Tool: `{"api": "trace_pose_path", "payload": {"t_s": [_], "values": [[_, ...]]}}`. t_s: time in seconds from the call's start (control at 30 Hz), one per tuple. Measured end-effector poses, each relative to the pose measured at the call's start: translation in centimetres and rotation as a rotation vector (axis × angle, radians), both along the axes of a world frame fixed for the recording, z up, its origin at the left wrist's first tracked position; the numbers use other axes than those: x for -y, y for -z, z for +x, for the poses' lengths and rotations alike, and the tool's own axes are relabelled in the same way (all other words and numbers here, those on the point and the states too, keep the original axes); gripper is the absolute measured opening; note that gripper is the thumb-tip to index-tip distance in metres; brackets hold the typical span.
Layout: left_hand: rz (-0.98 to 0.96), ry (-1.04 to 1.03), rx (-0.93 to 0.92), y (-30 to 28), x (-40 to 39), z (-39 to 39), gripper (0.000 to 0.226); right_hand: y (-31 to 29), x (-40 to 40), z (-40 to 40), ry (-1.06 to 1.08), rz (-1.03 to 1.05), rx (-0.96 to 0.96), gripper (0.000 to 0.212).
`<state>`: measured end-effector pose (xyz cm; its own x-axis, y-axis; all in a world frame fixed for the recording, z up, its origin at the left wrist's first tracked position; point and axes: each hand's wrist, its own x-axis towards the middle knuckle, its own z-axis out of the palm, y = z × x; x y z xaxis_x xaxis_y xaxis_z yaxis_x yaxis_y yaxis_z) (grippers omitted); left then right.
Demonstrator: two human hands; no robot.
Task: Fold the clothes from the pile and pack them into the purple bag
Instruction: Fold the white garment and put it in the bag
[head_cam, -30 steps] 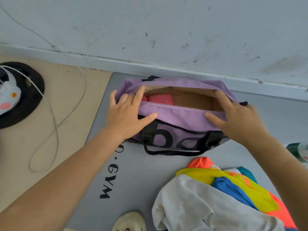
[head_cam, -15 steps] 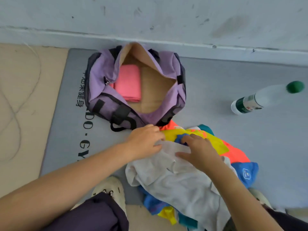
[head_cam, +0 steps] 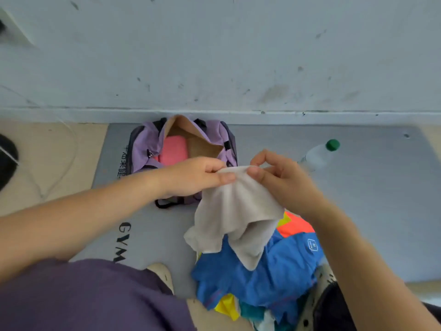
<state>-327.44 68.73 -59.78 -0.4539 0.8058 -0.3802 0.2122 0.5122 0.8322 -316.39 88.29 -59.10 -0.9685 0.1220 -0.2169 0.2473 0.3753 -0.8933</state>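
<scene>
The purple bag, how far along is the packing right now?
Done: the purple bag lies open with one folded pink garment inside. In hand: the left hand and right hand pinch a white garment by its top edge, not yet folded. Left: the pile of blue, orange and yellow clothes.

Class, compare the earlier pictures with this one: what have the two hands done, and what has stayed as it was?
Both hands left the purple bag and went to the pile. The left hand and right hand now pinch the white garment, lifted above the pile. The bag stays open with the pink item inside; the bottle stays lying on the mat.
</scene>
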Motion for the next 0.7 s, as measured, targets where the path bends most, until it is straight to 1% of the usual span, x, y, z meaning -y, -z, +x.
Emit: {"api": "trace_pose_path", "payload": {"t_s": [0.1, 0.17, 0.23, 0.27, 0.33, 0.37, 0.43, 0.5, 0.57, 0.63, 0.7], "values": [[0.052, -0.084, -0.064, -8.3, 0.8, 1.1, 0.041, -6.8, 0.5, 0.8, 0.051, 0.028, -0.114, 0.013], [0.107, -0.148, -0.152, -13.6, 1.3, 2.9, 0.049, -11.2, 1.2, 2.0, 0.077, 0.037, -0.177, 0.014], [0.140, -0.186, -0.237, -18.0, 2.0, 5.2, 0.059, -15.3, 2.1, 3.5, 0.080, -0.008, -0.261, 0.015], [0.125, -0.180, -0.270, -19.8, 2.5, 6.3, 0.059, -17.2, 2.5, 4.4, 0.065, -0.036, -0.295, 0.015], [0.064, -0.149, -0.260, -22.2, 3.4, 8.9, 0.055, -20.2, 3.4, 6.3, 0.017, -0.017, -0.333, 0.016], [0.065, -0.154, -0.230, -22.9, 3.9, 10.1, 0.057, -21.3, 3.8, 7.3, -0.003, 0.004, -0.344, 0.017], [0.158, -0.244, -0.137, -23.4, 4.7, 12.3, 0.056, -22.8, 4.3, 9.2, -0.022, -0.011, -0.360, 0.017], [0.280, -0.332, -0.012, -23.5, 5.0, 14.2, 0.048, -23.4, 4.7, 10.8, -0.031, -0.043, -0.380, 0.014], [0.353, -0.402, 0.048, -23.0, 5.0, 15.6, 0.040, -23.1, 5.1, 11.8, -0.023, -0.013, -0.411, 0.007], [0.399, -0.497, 0.084, -22.0, 4.9, 16.3, 0.034, -22.1, 5.3, 12.2, -0.024, 0.020, -0.418, 0.012], [0.443, -0.591, 0.136, -20.8, 4.8, 16.6, 0.033, -21.0, 5.4, 12.4, -0.080, -0.024, -0.376, 0.023]]}}
